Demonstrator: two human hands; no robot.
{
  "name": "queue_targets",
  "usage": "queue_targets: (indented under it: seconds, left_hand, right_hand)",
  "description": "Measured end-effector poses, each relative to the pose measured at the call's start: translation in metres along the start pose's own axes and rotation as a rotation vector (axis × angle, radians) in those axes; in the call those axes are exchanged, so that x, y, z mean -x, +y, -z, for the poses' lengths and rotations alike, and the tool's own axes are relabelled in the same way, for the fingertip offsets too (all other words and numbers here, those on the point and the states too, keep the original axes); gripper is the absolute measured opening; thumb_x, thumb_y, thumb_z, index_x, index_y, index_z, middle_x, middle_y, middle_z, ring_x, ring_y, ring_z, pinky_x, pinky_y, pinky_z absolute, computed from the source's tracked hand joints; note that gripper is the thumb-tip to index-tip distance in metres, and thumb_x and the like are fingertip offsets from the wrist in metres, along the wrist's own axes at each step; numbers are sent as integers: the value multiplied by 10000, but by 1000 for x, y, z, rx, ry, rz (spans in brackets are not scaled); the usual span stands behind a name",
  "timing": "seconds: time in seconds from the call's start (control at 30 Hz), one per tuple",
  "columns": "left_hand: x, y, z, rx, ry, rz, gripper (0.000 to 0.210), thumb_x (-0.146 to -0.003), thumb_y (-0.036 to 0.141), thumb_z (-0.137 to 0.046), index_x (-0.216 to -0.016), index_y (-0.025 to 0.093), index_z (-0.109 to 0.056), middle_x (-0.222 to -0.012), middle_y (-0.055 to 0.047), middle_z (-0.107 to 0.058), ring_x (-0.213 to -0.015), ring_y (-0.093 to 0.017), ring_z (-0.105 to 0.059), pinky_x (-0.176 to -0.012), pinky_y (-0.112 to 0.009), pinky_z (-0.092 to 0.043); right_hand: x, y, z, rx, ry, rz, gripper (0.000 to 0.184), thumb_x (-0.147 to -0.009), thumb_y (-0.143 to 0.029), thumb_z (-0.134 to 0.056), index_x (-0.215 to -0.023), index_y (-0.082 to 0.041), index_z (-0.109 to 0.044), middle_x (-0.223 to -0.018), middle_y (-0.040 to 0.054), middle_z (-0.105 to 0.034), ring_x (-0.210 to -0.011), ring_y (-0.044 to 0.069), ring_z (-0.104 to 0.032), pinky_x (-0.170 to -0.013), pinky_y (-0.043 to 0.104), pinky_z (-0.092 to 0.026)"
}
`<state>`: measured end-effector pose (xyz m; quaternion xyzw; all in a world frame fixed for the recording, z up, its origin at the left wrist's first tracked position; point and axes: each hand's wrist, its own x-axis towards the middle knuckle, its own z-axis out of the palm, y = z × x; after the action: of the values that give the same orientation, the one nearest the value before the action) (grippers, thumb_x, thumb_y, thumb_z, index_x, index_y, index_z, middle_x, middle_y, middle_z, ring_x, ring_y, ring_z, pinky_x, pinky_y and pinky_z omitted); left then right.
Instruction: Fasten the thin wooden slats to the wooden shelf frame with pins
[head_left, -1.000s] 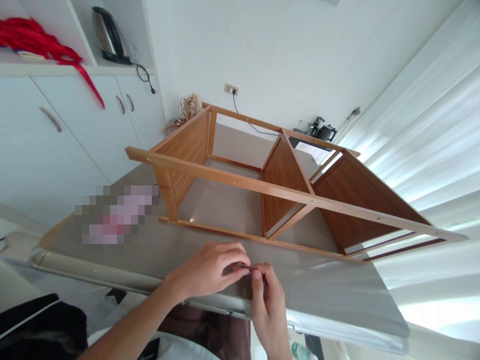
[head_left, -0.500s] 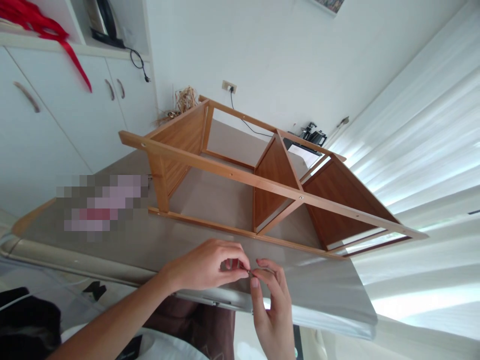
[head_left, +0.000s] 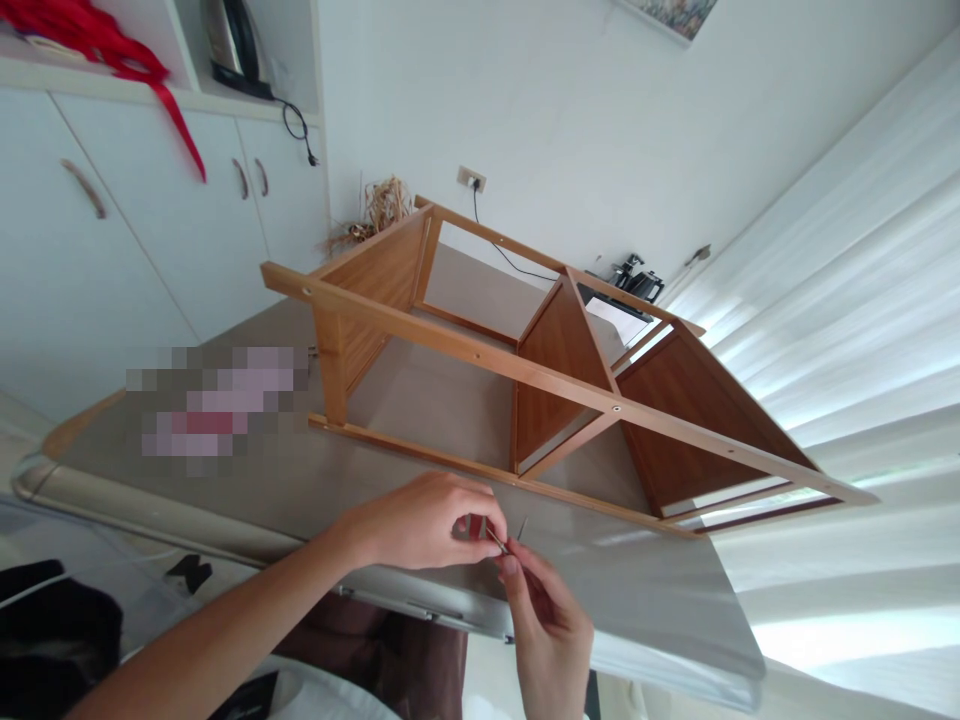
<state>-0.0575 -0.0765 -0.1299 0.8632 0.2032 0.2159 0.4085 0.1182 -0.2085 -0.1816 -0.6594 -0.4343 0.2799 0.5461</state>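
My left hand (head_left: 431,522) is closed in a pinch, thumb against fingertips, on a small thin piece too little to name. My right hand (head_left: 551,610) is pinched too, its fingertips touching those of my left hand. A thin metal rod (head_left: 523,526) sticks up from behind my right fingers, resembling a hex key; most of it is hidden. Just beyond both hands, a wooden shelf frame (head_left: 480,358) lies on its side on the table (head_left: 285,500). Its long rails have small holes, and several brown panels (head_left: 559,350) stand crosswise between them.
A blurred pinkish patch (head_left: 225,400) lies on the table's left part. White cabinets (head_left: 150,220) stand at the left, with a kettle (head_left: 232,40) and red ribbon (head_left: 180,120) above. Dark appliances (head_left: 637,280) sit behind the frame. White curtains (head_left: 862,300) hang at the right.
My right hand has closed in, its fingers now folded together against the left fingertips. The thin rod now shows beyond them. The whole view has shifted slightly.
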Motion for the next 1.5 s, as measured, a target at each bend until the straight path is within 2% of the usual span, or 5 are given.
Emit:
queue_targets:
  seconds: [0.33,0.5,0.87,1.2,1.5]
  left_hand:
    - [-29,-4,18,98,-206,-82,96,-835,287,-777,-920,248,-799,-850,21,-722,-734,-101,-629,-677,-196,-454]
    - [-52,-13,21,343,-427,-26,207,-768,382,-841,-919,242,-816,-888,1,-752,-759,-120,-656,-702,-198,-505]
    - [-79,-32,-8,849,-631,172,430,-530,450,-964,-861,219,-817,-806,5,-764,-786,-149,-673,-760,-256,-552]
    - [-68,-30,-41,1188,-431,545,348,-599,387,-949,-883,235,-818,-823,10,-713,-640,-54,-537,-609,-184,-453]
    - [-59,-15,-42,923,-189,526,354,-887,409,-686,-1131,168,-772,-1036,-73,-748,-730,-96,-596,-572,-193,-430]
  right_hand:
    - [-5,4,3,-155,65,-31,432,-792,-441,-806,-1109,-186,-661,-796,62,-774,-716,200,-749,-695,305,-620]
    - [-11,5,12,-59,-5,-2,286,-773,-433,-812,-769,-162,-721,-868,103,-766,-714,201,-738,-652,280,-607]
    - [-12,30,20,-113,172,81,295,-736,-407,-844,-896,-169,-772,-775,77,-765,-622,182,-697,-600,298,-586]
    - [-20,23,17,-12,357,243,207,-782,-308,-816,-930,-168,-779,-938,101,-771,-795,196,-718,-720,323,-615]
    - [-30,15,10,416,371,307,210,-889,-383,-722,-995,-207,-766,-965,65,-762,-827,154,-683,-774,250,-512]
